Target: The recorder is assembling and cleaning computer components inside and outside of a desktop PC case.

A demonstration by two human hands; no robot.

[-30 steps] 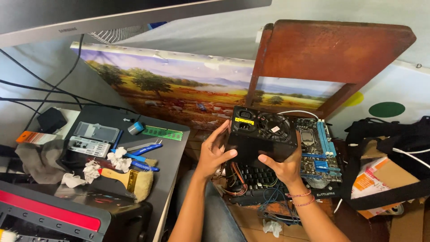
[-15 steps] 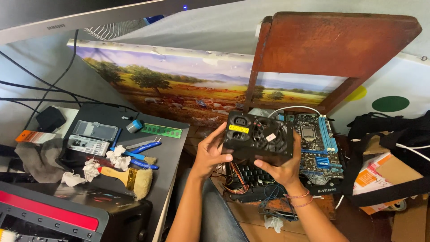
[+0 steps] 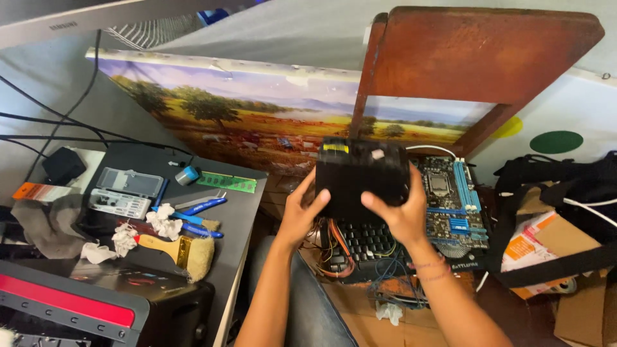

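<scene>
Black power supply unit lifted clear of the bench, held in both hands above the parts.

The left hand (image 3: pixel 301 215) and right hand (image 3: pixel 397 212) each grasp a lower edge of the black box (image 3: pixel 362 177), fingers curled round it, thumbs on its face. It hangs above a keyboard (image 3: pixel 367 239) and loose wires, beside the bare motherboard (image 3: pixel 450 199); judged not yet fitted anywhere. On the desk (image 3: pixel 241 212), a clear plastic case (image 3: pixel 128 182); contents unreadable. A cardboard box (image 3: pixel 565 244) stands at right, contents hidden.

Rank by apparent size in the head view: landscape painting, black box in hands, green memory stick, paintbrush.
1. landscape painting
2. black box, though nearer the camera
3. paintbrush
4. green memory stick, close to the brush
</scene>
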